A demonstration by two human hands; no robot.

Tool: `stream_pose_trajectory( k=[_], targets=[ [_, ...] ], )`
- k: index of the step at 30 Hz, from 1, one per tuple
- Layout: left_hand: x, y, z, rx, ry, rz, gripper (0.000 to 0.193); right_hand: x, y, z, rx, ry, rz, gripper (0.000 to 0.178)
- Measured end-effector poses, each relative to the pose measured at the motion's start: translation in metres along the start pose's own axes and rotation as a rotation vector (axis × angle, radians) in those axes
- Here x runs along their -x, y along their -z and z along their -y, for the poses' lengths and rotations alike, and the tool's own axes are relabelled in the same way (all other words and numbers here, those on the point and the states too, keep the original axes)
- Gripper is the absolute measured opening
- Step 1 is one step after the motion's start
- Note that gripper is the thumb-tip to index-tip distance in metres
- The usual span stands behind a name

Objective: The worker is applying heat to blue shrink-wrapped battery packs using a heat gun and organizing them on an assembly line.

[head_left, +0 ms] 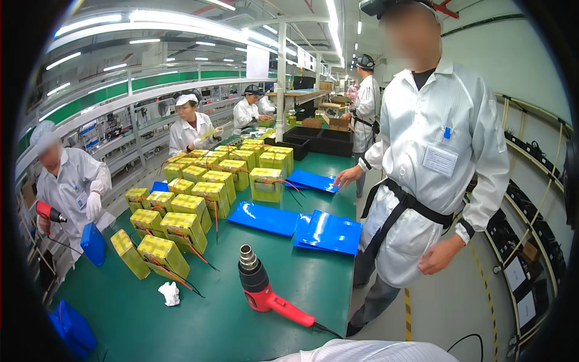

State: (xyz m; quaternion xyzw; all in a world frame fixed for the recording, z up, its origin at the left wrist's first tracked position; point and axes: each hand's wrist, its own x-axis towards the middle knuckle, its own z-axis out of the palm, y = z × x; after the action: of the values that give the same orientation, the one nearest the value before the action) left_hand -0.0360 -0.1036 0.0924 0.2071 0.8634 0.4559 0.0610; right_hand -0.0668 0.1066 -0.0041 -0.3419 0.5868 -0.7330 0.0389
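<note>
Neither of my hands shows; only white striped cloth of my own clothing point(374, 351) comes in at the lower edge. Closest to it, a red and black heat gun point(259, 286) stands on the green table point(241, 326), its nozzle pointing up and its cord running off the near edge. Several yellow-wrapped battery packs point(184, 232) with red and black wires stand in rows on the left and middle. Flat blue sleeves point(329, 232) lie at the right edge. A crumpled white tissue point(169, 294) rests in front of the packs.
A co-worker point(431, 151) stands at the right edge, one hand by a blue sleeve. Another person point(66, 181) at the left holds a red heat gun point(49, 212) beside a blue-wrapped pack point(93, 244). More people work farther back. Black trays point(310, 142) sit at the far end.
</note>
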Motion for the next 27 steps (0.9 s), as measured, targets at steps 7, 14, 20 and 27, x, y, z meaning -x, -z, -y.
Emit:
stream_pose_trajectory(
  k=[7,14,20,27],
  targets=[
    [-0.004,-0.007,-0.003,0.036,-0.002,-0.034,0.006,0.002,0.005,-0.007,-0.032,-0.05,-0.028,0.021],
    [-0.004,-0.009,-0.005,0.023,-0.056,-0.048,0.013,-0.002,0.009,-0.014,-0.043,0.003,-0.005,0.024],
    [-0.005,-0.016,0.004,0.08,-0.026,-0.048,0.013,0.005,0.014,-0.017,-0.064,-0.098,0.045,0.024],
    [0.0,-0.012,-0.013,0.017,-0.031,-0.075,0.011,0.004,0.016,0.006,-0.069,-0.214,0.134,0.027]
  ],
)
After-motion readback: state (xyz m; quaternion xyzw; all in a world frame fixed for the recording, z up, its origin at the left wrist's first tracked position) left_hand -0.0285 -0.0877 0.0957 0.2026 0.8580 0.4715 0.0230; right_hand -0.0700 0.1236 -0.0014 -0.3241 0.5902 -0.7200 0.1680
